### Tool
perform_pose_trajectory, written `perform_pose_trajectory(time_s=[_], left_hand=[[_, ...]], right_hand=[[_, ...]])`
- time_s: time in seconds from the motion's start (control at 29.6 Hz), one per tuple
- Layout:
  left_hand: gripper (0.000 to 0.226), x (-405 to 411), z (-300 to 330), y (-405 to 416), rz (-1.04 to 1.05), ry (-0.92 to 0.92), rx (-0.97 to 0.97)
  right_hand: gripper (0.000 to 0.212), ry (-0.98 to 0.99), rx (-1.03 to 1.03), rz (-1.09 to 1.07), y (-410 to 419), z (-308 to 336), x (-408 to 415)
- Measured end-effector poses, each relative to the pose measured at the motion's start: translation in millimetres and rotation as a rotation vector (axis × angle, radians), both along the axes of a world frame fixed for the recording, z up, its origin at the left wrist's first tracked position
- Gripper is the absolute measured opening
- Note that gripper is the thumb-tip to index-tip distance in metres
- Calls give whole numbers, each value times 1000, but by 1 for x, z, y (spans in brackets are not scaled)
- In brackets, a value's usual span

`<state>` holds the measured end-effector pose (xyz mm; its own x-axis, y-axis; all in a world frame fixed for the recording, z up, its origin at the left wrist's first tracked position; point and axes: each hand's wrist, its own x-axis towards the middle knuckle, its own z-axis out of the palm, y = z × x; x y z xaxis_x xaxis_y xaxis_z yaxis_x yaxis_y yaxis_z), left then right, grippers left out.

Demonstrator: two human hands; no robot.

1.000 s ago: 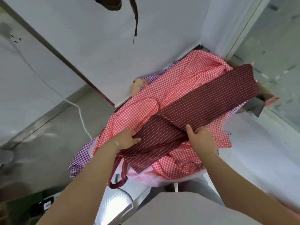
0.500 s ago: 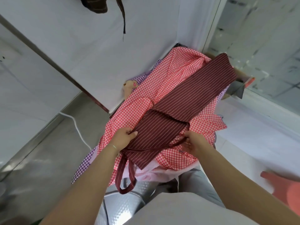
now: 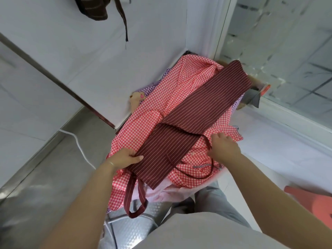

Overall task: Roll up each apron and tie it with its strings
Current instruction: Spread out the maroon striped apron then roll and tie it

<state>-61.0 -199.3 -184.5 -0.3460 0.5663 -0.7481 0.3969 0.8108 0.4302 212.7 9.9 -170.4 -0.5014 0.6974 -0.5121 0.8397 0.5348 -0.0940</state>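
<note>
White walls and a grey floor surround a heap of checked aprons (image 3: pixel 143 121), on which the striped apron (image 3: pixel 194 123) is laid folded into a long band. Its near edge is pinched by the left hand (image 3: pixel 125 158), while a string (image 3: pixel 209 146) is held by the right hand (image 3: pixel 223 148). No rolling or tying is done yet.

The left hand (image 3: pixel 125 157) has its fingers tucked under the edge of the maroon striped apron (image 3: pixel 188 126), so only the thumb shows on top. The red checked cloth (image 3: pixel 143 123) covers most of the purple checked cloth (image 3: pixel 162 76) and whatever carries the pile. The dark garment (image 3: pixel 93 9) hanging on the wall is cut off by the top edge. A coral object (image 3: pixel 312 196) is cropped at right, too partial to identify.
</note>
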Motion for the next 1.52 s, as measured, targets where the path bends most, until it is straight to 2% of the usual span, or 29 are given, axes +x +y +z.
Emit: perform_pose_trajectory(time_s=[0.07,0.1,0.17,0.24,0.3,0.37,0.44,0.54,0.61,0.68,0.71,0.81,0.88,0.91,0.98,1.05,1.12,1.15,1.18,1.25,1.28,1.32,1.39,1.45,1.52], left_hand=[[27,-8,5,-9,-71,-70,-111],[26,-10,7,-14,-64,-123,-150],[35,-14,17,-18,-2,-261,-163],[58,-18,33,-17,113,-446,-77],[72,-22,51,-7,237,-598,38],[66,-24,66,10,320,-691,111],[61,-20,76,29,300,-699,130],[49,1,86,69,315,-661,118],[43,17,89,106,318,-624,138],[41,27,89,134,371,-650,171],[40,32,88,150,414,-688,187],[50,54,84,201,543,-853,258],[70,64,78,230,536,-914,300],[79,67,76,241,498,-876,281],[83,70,69,255,363,-633,235],[57,63,53,257,236,-157,315],[33,52,34,241,222,331,422],[27,50,27,229,300,469,466],[26,51,21,215,421,499,495],[32,59,14,196,647,351,469],[36,64,12,189,679,276,451],[37,68,11,183,657,230,468],[23,68,8,175,548,169,537],[8,61,4,172,447,79,496],[17,50,3,172,393,-50,400]], right_hand=[[66,246,57,74,-7,-14,-18],[70,289,44,161,-8,-19,-28],[77,212,-32,340,-10,-33,-47],[89,110,-80,419,-10,-47,-54],[93,241,35,504,-13,-56,-46],[81,482,199,714,-22,-63,-28],[54,674,222,970,-26,-76,-11],[25,746,186,1219,-17,-88,14],[16,794,155,1260,-7,-90,24],[22,874,162,1130,-1,-83,22],[28,911,159,949,7,-78,20],[55,990,-32,111,43,-49,11],[70,1027,-364,-396,64,-24,-2],[71,1071,-585,-632,75,-19,-12],[68,1108,-949,-1012,99,-16,-25],[55,1011,-1081,-1101,115,-17,-31],[36,899,-1024,-1030,121,-26,-31],[31,844,-967,-988,123,-31,-32],[28,799,-927,-959,123,-35,-32],[15,757,-858,-919,125,-43,-37],[7,780,-793,-921,125,-47,-39],[5,822,-707,-947,125,-50,-40],[6,875,-549,-1035,126,-59,-39],[8,865,-515,-1101,128,-69,-36],[8,837,-554,-1134,128,-75,-34]])
